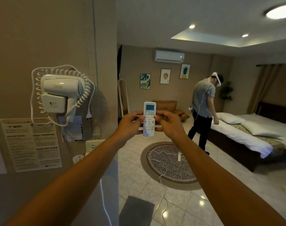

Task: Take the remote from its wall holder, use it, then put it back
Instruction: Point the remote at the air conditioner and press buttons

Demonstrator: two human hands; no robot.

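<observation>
Hands, left (131, 123) and right (169, 123), both clasp the upright remote (149, 119), below the wall air conditioner (169, 56).

beige walls (41, 30) | tiled floor (196, 203) | round rug (170, 167) | bed (253, 132) rt | ceiling light (281, 11) on
</observation>
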